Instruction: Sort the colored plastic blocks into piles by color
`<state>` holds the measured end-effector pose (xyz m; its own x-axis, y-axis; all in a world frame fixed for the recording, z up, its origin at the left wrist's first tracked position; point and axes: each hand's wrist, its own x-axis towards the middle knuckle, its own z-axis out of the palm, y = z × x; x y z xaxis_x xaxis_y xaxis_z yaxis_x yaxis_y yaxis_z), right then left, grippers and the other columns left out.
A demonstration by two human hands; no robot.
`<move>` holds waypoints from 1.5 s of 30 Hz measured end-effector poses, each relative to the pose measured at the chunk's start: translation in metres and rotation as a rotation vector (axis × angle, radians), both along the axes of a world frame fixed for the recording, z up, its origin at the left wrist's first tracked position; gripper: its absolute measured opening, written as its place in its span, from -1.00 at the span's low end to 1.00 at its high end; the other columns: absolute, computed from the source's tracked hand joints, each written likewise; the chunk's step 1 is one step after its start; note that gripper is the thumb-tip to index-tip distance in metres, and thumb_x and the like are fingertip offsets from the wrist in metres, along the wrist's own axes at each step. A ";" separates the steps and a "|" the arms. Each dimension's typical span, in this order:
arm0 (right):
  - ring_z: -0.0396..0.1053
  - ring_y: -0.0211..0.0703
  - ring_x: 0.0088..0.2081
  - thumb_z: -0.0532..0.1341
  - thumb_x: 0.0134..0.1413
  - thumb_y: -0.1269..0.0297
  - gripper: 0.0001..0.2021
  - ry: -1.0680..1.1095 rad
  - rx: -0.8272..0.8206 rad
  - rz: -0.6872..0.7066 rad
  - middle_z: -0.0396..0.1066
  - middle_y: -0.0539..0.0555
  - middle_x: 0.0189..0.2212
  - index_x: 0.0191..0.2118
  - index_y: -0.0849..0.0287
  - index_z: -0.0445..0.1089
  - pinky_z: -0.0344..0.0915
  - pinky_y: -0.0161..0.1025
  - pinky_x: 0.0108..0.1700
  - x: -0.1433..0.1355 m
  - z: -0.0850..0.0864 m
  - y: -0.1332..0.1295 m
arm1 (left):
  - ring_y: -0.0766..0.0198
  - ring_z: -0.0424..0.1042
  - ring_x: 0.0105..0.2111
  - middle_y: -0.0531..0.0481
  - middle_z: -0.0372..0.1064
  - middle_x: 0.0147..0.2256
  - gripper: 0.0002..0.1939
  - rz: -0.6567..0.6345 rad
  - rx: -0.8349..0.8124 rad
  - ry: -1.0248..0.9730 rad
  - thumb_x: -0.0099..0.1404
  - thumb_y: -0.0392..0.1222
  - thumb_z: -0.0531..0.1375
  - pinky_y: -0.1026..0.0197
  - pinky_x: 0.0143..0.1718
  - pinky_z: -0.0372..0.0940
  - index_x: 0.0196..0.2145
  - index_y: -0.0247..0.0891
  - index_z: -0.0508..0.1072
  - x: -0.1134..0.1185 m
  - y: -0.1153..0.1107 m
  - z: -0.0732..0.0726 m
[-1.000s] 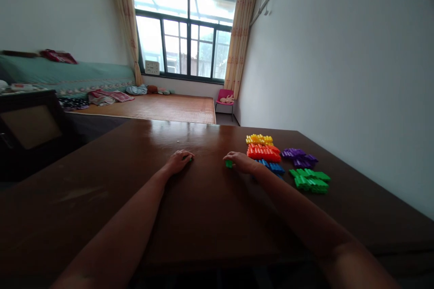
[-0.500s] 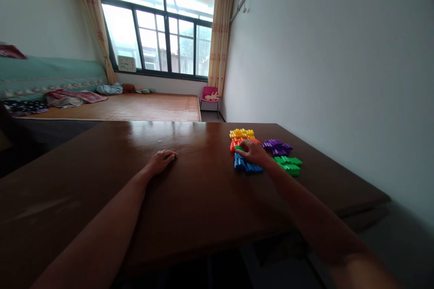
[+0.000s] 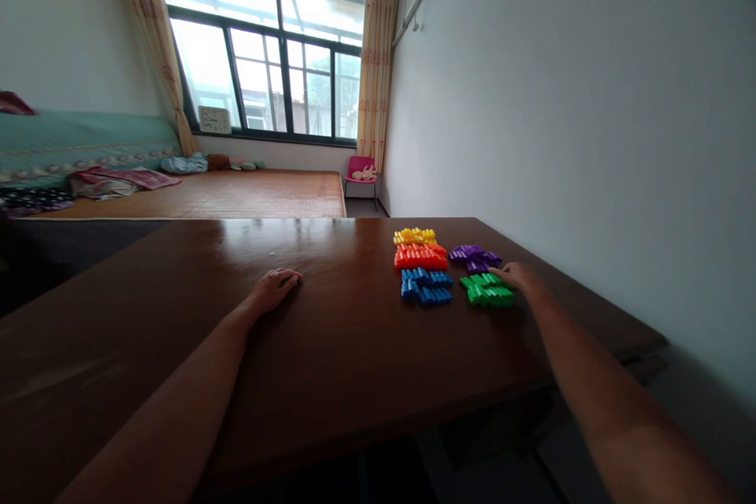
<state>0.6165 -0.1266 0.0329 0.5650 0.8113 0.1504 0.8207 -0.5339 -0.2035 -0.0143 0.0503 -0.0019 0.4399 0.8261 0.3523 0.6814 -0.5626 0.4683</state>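
My left hand (image 3: 273,291) rests on the brown table with its fingers curled in. A bit of a small green plastic piece (image 3: 287,281) shows between them. On the right, my right hand (image 3: 515,277) reaches to the back right edge of a pile of green plastic pieces (image 3: 489,293). Its fingertips are closed together at a green piece there, partly hidden. Just behind lies a pile of purple pieces (image 3: 473,256). To the left of these are piles of blue pieces (image 3: 426,287), orange-red pieces (image 3: 420,256) and yellow pieces (image 3: 415,236), one behind another.
The dark brown table (image 3: 342,362) has a glossy top and ends close to the white wall (image 3: 531,94) on the right. Beyond it stand a bed (image 3: 265,193) with a woven mat and a pink chair (image 3: 361,167) under the window.
My right hand has moved right, from above the blue and orange-red piles, where it held a green piece, to the green pile. My left hand stays in about the same place.
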 end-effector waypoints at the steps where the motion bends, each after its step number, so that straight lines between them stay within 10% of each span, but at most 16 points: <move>1: 0.45 0.01 -0.38 0.15 0.01 -0.16 -0.55 -0.010 0.030 -0.002 0.47 0.23 -0.48 -0.50 0.14 0.50 0.23 -0.18 -0.35 -0.003 0.002 0.000 | 0.01 0.43 -0.09 -0.12 0.52 -0.14 -0.45 0.004 -0.003 -0.003 0.20 0.27 -0.02 0.05 0.02 0.27 -0.24 -0.17 0.56 0.001 0.000 0.001; 7: 0.42 -0.07 -0.33 0.01 0.20 0.00 -0.60 -0.141 0.275 0.152 0.50 0.19 -0.33 -0.30 0.15 0.48 0.20 -0.24 -0.32 -0.073 0.031 0.019 | 0.07 0.45 -0.07 -0.09 0.51 -0.10 -0.34 -0.107 -0.117 -0.131 0.27 0.31 -0.11 0.12 0.03 0.28 -0.12 -0.23 0.53 0.030 -0.020 0.007; 16: 0.42 -0.13 -0.21 0.08 0.20 0.22 -0.77 0.085 0.224 0.984 0.48 0.09 -0.20 -0.15 0.12 0.44 0.30 -0.23 -0.12 -0.319 0.020 0.053 | 0.08 0.45 -0.08 -0.12 0.53 -0.15 -0.41 0.008 -0.082 -0.386 0.29 0.24 -0.08 0.08 0.03 0.30 -0.20 -0.26 0.53 0.027 -0.019 0.010; 21: 0.35 0.05 0.01 0.15 0.16 0.13 -0.71 0.100 0.204 1.002 0.43 0.17 -0.07 -0.04 0.06 0.42 0.25 -0.10 0.08 -0.408 -0.003 0.082 | 0.08 0.48 -0.19 -0.15 0.54 -0.23 -0.40 0.090 -0.093 -0.412 0.27 0.22 -0.08 0.09 -0.09 0.35 -0.24 -0.31 0.54 0.009 -0.015 0.010; 26: 0.34 0.15 0.01 0.30 -0.02 0.05 -0.67 0.160 0.218 0.941 0.41 0.13 -0.12 -0.11 0.03 0.45 0.28 0.04 0.05 -0.438 -0.018 0.100 | 0.07 0.47 -0.16 -0.14 0.54 -0.23 -0.43 0.048 -0.104 -0.361 0.23 0.22 -0.02 0.11 -0.09 0.34 -0.28 -0.30 0.56 0.012 -0.014 0.009; 34: 0.38 -0.09 -0.08 0.29 -0.09 0.32 -0.58 0.399 0.289 1.056 0.41 -0.04 -0.07 -0.03 -0.09 0.38 0.35 -0.11 -0.02 -0.345 -0.006 0.031 | 0.04 0.48 -0.15 -0.09 0.55 -0.21 -0.39 0.046 -0.140 -0.301 0.17 0.30 -0.01 0.10 -0.04 0.31 -0.25 -0.27 0.55 0.010 -0.006 0.006; 40: 0.40 -0.04 -0.11 0.25 -0.11 0.27 -0.51 0.487 0.510 0.545 0.40 0.12 -0.01 0.04 0.08 0.31 0.40 -0.06 -0.10 -0.151 0.017 -0.026 | 0.04 0.47 -0.11 -0.08 0.55 -0.18 -0.36 0.064 -0.107 -0.153 0.16 0.30 -0.06 0.15 -0.02 0.30 -0.22 -0.24 0.56 0.008 -0.005 0.008; 45: 0.42 -0.02 -0.07 0.25 -0.26 0.38 -0.46 0.497 0.587 0.165 0.41 0.23 -0.02 -0.01 0.18 0.29 0.40 -0.08 -0.07 -0.003 -0.002 -0.038 | 0.02 0.47 -0.10 -0.07 0.54 -0.13 -0.38 0.126 -0.121 -0.024 0.16 0.26 -0.05 0.13 -0.02 0.30 -0.16 -0.22 0.54 0.008 -0.006 0.010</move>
